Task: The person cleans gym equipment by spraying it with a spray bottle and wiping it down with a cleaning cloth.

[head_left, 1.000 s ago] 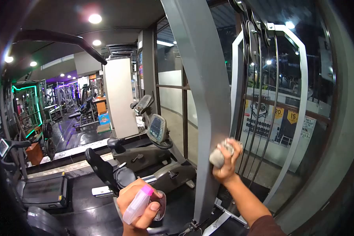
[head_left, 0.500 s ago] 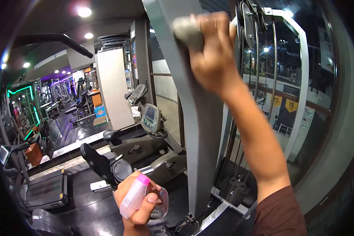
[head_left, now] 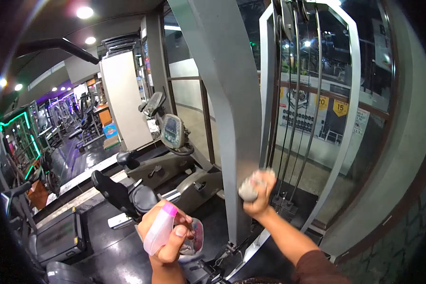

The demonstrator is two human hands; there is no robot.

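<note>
Gym floor (head_left: 111,258) in dark, glossy matting is extending beneath the equipment in the head view, with a treadmill (head_left: 57,234) lying at the left and a recumbent exercise bike (head_left: 201,182) standing near the center, its console (head_left: 172,131) facing the seat side. Beyond a thick gray steel post (head_left: 236,94), a white-framed cable machine (head_left: 353,71) is standing before tall windows, through which yellow pennant signs (head_left: 341,108) are showing. The right hand (head_left: 258,207) is gripping a bunched, grayish cloth (head_left: 247,190) at the lower right edge of the post, fingers curled over it; cloth and post are overlapping, but slight blur is leaving firm contact uncertain. The left hand (head_left: 169,254) is closing around a translucent spray bottle (head_left: 157,234) with a pink tip (head_left: 169,208), holding it low, in front of the bike seat (head_left: 145,198) and apart from the post. Judging from this arrangement, the step in hand is wiping the post, with the right hand doing the work and the left hand keeping the bottle clear. Such a stroke is calling for the cloth to lie flat against the steel, with even pressure along the face and edge and the knuckles staying clear of the adjacent machine frame.
</note>
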